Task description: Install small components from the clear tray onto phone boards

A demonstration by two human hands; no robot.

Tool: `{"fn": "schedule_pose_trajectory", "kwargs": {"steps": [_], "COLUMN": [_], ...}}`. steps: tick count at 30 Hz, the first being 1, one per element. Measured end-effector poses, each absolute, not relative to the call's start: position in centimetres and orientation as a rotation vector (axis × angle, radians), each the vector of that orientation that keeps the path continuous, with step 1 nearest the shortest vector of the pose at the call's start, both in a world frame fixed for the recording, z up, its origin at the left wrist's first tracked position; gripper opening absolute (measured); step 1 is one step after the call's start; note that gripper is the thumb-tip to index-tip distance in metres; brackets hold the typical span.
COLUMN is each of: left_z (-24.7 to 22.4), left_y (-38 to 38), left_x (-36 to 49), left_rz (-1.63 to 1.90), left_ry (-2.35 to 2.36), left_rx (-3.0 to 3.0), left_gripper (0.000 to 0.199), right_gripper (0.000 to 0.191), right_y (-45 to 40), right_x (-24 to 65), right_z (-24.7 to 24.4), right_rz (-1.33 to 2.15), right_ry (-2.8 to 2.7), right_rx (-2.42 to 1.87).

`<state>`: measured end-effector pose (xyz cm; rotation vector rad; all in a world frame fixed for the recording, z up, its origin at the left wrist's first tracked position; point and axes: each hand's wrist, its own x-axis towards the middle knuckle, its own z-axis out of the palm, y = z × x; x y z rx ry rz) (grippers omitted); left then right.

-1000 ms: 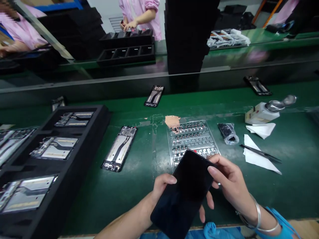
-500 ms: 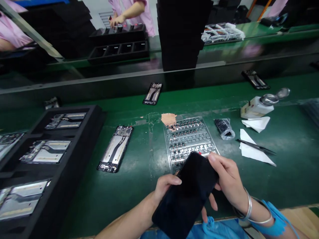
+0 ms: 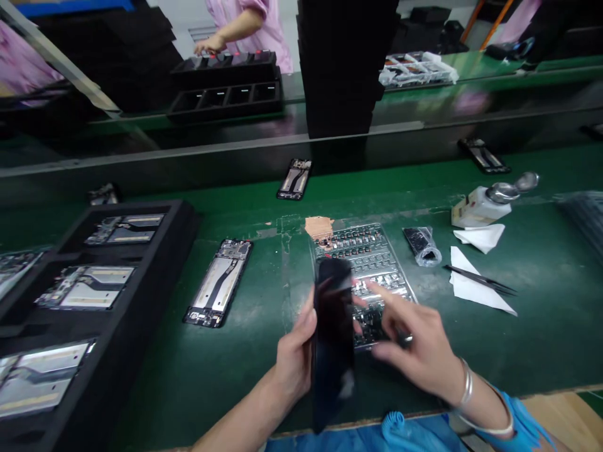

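My left hand (image 3: 296, 348) grips a phone (image 3: 333, 339) by its left edge, thumb on the near side. The phone's dark glossy face is tilted steeply and partly blurred. My right hand (image 3: 419, 348) is off the phone, just right of it, with fingers and thumb apart and nothing between them. Under both lies a clear plastic tray (image 3: 391, 257) with rows of small parts, its lower left hidden by the phone. An opened phone body (image 3: 219, 282) rests on the table to the left.
A black foam tray (image 3: 160, 276) with several opened phone bodies stands at left. Tweezers (image 3: 480, 279) lie on white wipes, near a dispenser bottle (image 3: 478, 207) and a plastic-wrapped black item (image 3: 419, 245). Another phone body (image 3: 294, 179) lies farther back. Across the bench a person (image 3: 235, 28) works at black trays.
The phone has turned from lying face-up to steeply tilted and shifted left in my left hand. My right hand has let go of its edge, fingers spreading.
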<state>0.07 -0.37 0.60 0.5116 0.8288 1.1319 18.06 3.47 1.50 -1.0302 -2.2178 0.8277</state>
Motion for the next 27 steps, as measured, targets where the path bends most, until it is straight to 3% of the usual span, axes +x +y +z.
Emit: {"fn": "schedule_pose_trajectory", "kwargs": {"steps": [2, 3, 7, 14, 16, 21, 27], "left_z": [0.6, 0.6, 0.4, 0.3, 0.1, -0.3, -0.7], "left_y": [0.1, 0.4, 1.3, 1.1, 1.0, 1.0, 1.4], "left_x": [-0.5, -0.8, -1.6, -1.5, -1.2, -0.9, -0.9], "left_rz": [1.38, 1.463, 1.531, 1.477, 1.441, 1.35, 1.383], "left_ry": [0.943, 0.998, 1.205, 1.112, 1.156, 1.212, 1.173], "left_rx": [0.587, 0.629, 0.795, 0.83, 0.859, 0.9, 0.828], "left_gripper": [0.074, 0.081, 0.093, 0.055, 0.049, 0.042, 0.041], "right_gripper": [0.079, 0.08, 0.046, 0.02, 0.006, 0.019, 0.008], "right_y": [2.5, 2.1, 2.2, 13.0, 17.3, 26.1, 25.8], "right_x": [17.5, 17.1, 16.3, 16.3, 15.7, 14.2, 15.3], "right_z": [1.5, 1.5, 1.6, 3.7, 3.6, 3.1, 4.2], "right_rz": [0.825, 0.823, 0.807, 1.489, 1.427, 1.212, 1.04], "right_ry": [-2.429, -2.485, -2.361, -1.404, -1.267, -1.188, -1.354], "right_rx": [-0.769, -0.706, -0.884, -1.315, -1.353, -1.468, -1.473]}}
